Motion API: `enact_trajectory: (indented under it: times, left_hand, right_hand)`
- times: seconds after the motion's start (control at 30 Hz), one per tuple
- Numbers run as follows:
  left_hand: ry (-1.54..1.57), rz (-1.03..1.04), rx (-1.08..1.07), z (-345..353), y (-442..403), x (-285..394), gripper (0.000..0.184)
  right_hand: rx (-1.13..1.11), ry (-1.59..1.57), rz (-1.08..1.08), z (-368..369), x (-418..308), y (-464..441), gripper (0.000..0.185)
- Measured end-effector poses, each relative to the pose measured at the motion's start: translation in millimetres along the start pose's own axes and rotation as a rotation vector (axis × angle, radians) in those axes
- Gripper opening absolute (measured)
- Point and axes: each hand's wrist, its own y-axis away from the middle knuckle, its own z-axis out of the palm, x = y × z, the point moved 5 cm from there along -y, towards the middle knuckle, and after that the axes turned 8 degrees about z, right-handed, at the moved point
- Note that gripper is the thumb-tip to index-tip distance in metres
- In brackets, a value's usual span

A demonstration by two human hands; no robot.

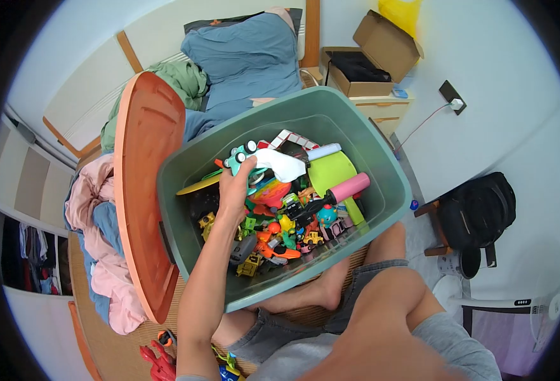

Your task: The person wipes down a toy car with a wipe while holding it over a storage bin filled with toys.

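Note:
Above the left part of a green storage bin [318,105], my left hand [234,190] grips a teal toy car [237,159], its white-hubbed wheels showing. Just right of the fingers is a white, smooth piece [281,165]; whether it is touched, I cannot tell. Below lie many small toys: a yellow toy vehicle [249,265], an orange toy [276,251] and a pink-and-black toy [349,188] beside a lime green piece [330,173]. My right arm [388,317] bends back toward the camera, and its hand is blurred at the bottom edge with fingers hidden.
An orange lid [150,197] stands upright against the bin's left side. A red toy [158,363] lies on the mat at lower left. Bedding [245,63] is behind, an open cardboard box [372,76] on a cabinet, and a black backpack [480,209] on the right.

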Motion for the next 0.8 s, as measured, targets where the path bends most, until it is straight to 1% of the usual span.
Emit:
enact_trajectory:
  times: [0.07,0.1,0.3,0.37,0.4,0.43,0.5,0.53,0.57,0.6,0.63,0.7,0.73,0.8]
  left_hand:
    - [0.029,0.015,0.026,1.4,2.4,3.1,0.046]
    - [0.037,0.03,-0.011,2.4,0.8,3.8,0.045]
    - [0.016,0.011,0.003,2.1,0.6,1.6,0.047]
    - [-0.008,0.026,0.013,-0.4,-0.5,-0.1,0.049]
    - [-0.003,0.019,0.008,0.8,0.9,0.0,0.05]
    - [-0.002,0.005,0.101,5.6,10.0,12.6,0.051]
    - [0.068,0.023,-0.037,9.5,15.5,24.1,0.046]
    - [0.041,0.089,-0.034,4.3,2.6,6.0,0.043]
    - [0.012,0.155,-0.029,-0.8,-10.1,-12.0,0.041]
    - [0.022,0.059,0.014,5.9,7.0,8.5,0.04]
    - [0.002,0.069,0.013,4.8,5.4,6.4,0.039]
    - [0.002,0.105,0.013,3.4,1.4,2.1,0.036]
    - [0.001,0.071,0.015,2.8,3.0,3.8,0.036]
    - [0.046,0.056,0.01,3.0,1.3,3.2,0.037]
  right_hand:
    - [-0.006,-0.01,-0.001,0.0,0.3,-1.0,0.024]
    - [-0.003,-0.01,0.004,-1.1,0.4,-0.2,0.025]
    - [0.043,0.019,0.04,-10.7,-1.4,0.0,0.026]
    - [0.143,0.072,0.117,-27.3,2.2,4.0,0.027]
    - [0.237,0.101,0.179,-42.3,6.2,10.6,0.027]
    - [0.366,0.162,0.248,-70.6,15.2,21.6,0.022]
    - [0.614,0.254,0.408,-126.1,33.0,46.5,0.014]
    - [0.726,0.405,0.38,-159.5,39.4,61.5,0.012]
    - [0.789,0.794,0.469,-187.1,35.2,73.8,0.015]
    - [0.824,1.05,0.509,-213.6,38.0,89.5,0.02]
    - [0.843,1.246,0.567,-228.6,39.2,101.1,0.025]
    - [0.753,1.338,0.568,-247.6,47.0,118.2,0.028]
    - [0.707,1.384,0.556,-250.5,50.4,124.2,0.03]
    - [0.709,1.328,0.463,-255.3,58.6,136.4,0.033]
